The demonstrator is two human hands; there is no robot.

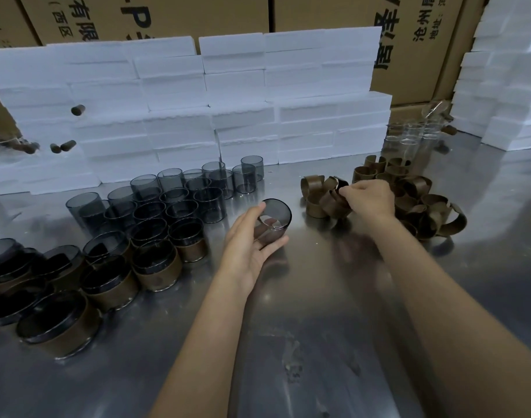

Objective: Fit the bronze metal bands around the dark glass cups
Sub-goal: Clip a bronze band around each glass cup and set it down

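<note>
I look down from the head camera at a shiny steel counter [303,297] with both of my bare forearms reaching out over it.

My left hand [252,245] holds one dark glass cup [274,220] near the middle of the counter. The cup is tilted, its open mouth facing away from me, and my fingers and thumb curl around its sides. No band is on it.

My right hand [368,197] reaches into a loose pile of bronze metal bands [408,200] toward the counter's right side. Its fingers are curled, and the fingertips pinch one band [338,191] at the pile's left edge. The bands are open, C-shaped strips lying tangled over one another.

Left of the held cup stands a cluster of bare dark glass cups [173,197], upright and close together, running back toward the counter's far edge. Nearer to me, along the counter's left edge, sit finished cups [155,267] with bronze bands wrapped around their lower walls.

Along the far edge of the counter, white foam blocks [228,95] are stacked like a low wall, with brown cardboard boxes [318,10] printed with black characters behind them. A few clear glass cups [414,137] stand at the far right corner, beside another stack of foam [505,86].
</note>
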